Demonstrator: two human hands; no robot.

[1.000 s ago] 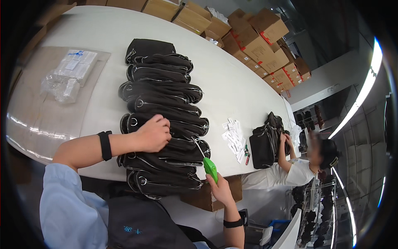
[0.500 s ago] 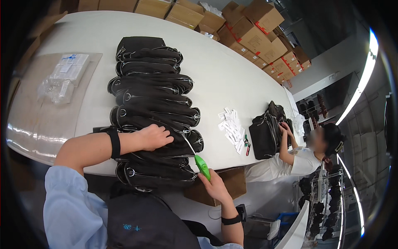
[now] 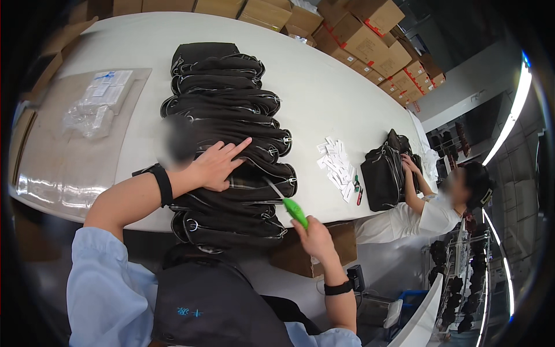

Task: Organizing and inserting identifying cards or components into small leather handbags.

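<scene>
A row of black bags (image 3: 225, 113) with silver zippers and metal rings runs away from me across the white table. My left hand (image 3: 218, 165) rests on one of the nearer bags, index finger stretched out and the other fingers apart. Just right of it that bag gapes, showing a checked lining (image 3: 245, 181). In my right hand (image 3: 315, 236), at the right end of the row, is a green-handled tool (image 3: 295, 212) with a thin metal shaft. The shaft points up and left into the bag's opening, where its tip is hidden.
White paper slips (image 3: 336, 165) lie heaped on the table (image 3: 306, 81), beside small green and red tools (image 3: 358, 191). At right, a co-worker (image 3: 416, 202) handles black bags (image 3: 381, 173). A clear sheet (image 3: 63, 156) bears plastic-wrapped packets (image 3: 107, 92). Cardboard boxes (image 3: 370, 49) line the far side.
My left hand has opened out from a curled pose, its index finger now extended. The tool's tip has gone from a zipper end into the gaping bag, whose lining now shows.
</scene>
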